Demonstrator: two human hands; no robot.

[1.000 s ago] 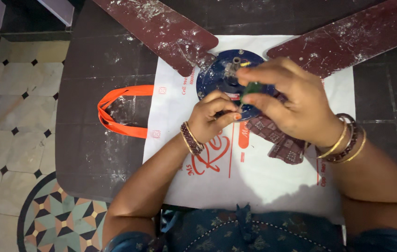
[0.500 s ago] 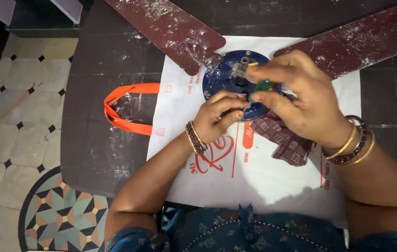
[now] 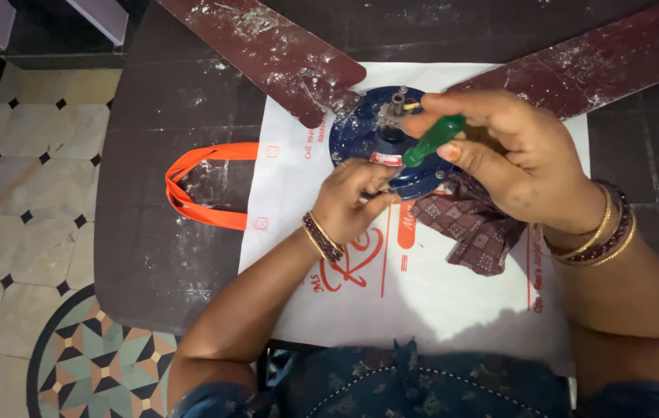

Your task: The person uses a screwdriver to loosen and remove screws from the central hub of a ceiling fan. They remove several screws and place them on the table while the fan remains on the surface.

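A ceiling fan lies on a white bag [image 3: 422, 286] on a dark table. Its round dark-blue motor housing [image 3: 360, 131] sits in the middle, with dusty maroon blades [image 3: 267, 54] spreading to the upper left and upper right. My right hand [image 3: 515, 162] grips a green-handled screwdriver [image 3: 432, 139], which slants down toward the housing's near rim. My left hand [image 3: 353, 201] has its fingers curled at that rim, right by the screwdriver's tip. What its fingertips pinch is hidden.
A patterned maroon cloth [image 3: 473, 224] lies bunched under my right wrist. The bag's orange handles [image 3: 198, 186] stick out to the left. The table's left edge [image 3: 101, 232] drops to a tiled floor [image 3: 27, 193].
The screwdriver's green handle has tilted out from behind my right fingers and shows more fully. My left hand has shifted slightly along the housing's rim.
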